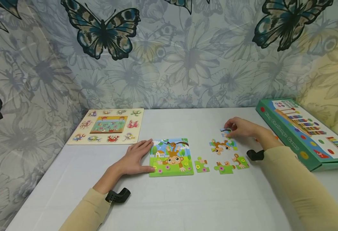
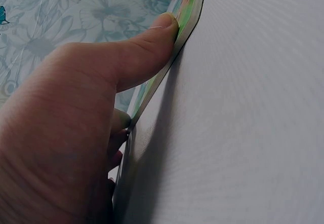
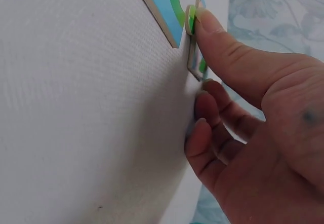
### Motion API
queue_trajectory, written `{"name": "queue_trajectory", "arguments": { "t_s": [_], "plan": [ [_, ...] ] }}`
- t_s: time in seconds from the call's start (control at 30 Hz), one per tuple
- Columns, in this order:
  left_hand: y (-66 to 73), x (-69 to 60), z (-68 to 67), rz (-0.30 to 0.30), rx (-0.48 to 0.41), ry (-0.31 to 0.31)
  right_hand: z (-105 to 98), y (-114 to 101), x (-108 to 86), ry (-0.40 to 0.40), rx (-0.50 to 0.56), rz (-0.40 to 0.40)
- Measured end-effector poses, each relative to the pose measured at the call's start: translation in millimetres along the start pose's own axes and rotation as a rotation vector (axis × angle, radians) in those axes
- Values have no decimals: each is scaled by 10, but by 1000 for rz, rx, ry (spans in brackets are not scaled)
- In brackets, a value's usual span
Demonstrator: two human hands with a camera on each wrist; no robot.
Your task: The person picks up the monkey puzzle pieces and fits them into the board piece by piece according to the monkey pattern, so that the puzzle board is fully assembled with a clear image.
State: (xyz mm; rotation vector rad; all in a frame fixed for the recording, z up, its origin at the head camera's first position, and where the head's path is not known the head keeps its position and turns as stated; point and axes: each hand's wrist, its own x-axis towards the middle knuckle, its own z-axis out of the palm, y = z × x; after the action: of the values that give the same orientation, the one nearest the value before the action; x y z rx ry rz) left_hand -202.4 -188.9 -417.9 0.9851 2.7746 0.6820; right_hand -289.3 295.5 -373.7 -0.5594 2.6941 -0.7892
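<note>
While my left hand (image 1: 134, 159), fingers extended, rests on the monkey board (image 1: 171, 158) mid-frame, loose pieces (image 1: 225, 169) lie to its right; beyond them, right of centre, my right hand (image 1: 241, 127) pinches a puzzle piece (image 1: 223, 135). Assembly seems in hand; the next move likely calls for aligning edges.

- left grip (image 1: 135, 159): palm down, fingers (image 1: 140, 147) nearly straight and close together, pointing forward and rightward.
- left thumb (image 2: 144, 51): spread away from the fingers, tip pressing down.
- left forearm (image 1: 83, 208): sleeved, slanting forward and inward, wrist bare.
- right grip (image 1: 242, 127): farther forward than the left, set in a pinch.
- right thumb (image 3: 235, 54): extended along the pinch; lower fingers (image 3: 199, 142) curled.
- right forearm (image 1: 304, 184): sleeved, reaching forward and leftward.
</note>
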Motion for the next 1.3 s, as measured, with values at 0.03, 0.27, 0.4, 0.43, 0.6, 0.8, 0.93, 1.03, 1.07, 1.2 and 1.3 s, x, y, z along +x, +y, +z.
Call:
{"name": "queue_trajectory", "arguments": {
  "t_s": [0.03, 0.27, 0.4, 0.43, 0.6, 0.8, 0.93, 1.03, 1.07, 1.2, 1.3],
  "plan": [
    [3, -1, -1, 3, -3, 1, 6, 3, -8, 8, 0, 2],
    [6, -4, 5, -2, -2, 4, -10, 11, -68, 82, -9, 3],
    [10, -3, 2, -2, -5, 1, -74, 3, -90, 87, -30, -15],
    [7, -4, 2, -1, -4, 1, -93, -2, -94, 86, -29, -24],
    [-5, -1, 7, -11, 7, -2, -165, -85, -106, 95, 6, -54],
    [-17, -2, 12, 1, 7, 4, -135, -257, -87, 93, 63, -69],
    [-21, 1, 14, 9, 2, 6, -81, -372, -43, 89, 92, -99],
    [-21, 7, 17, 11, 4, 3, -36, -465, -2, 82, 122, -121],
    [-19, 8, 16, 13, 3, 5, -18, -494, 13, 78, 132, -130],
    [-5, 6, 10, 7, 4, 7, 78, -608, 80, 46, 164, -171],
    [6, 2, 4, 4, 5, 10, 174, -668, 133, 15, 182, -189]
  ]
}}
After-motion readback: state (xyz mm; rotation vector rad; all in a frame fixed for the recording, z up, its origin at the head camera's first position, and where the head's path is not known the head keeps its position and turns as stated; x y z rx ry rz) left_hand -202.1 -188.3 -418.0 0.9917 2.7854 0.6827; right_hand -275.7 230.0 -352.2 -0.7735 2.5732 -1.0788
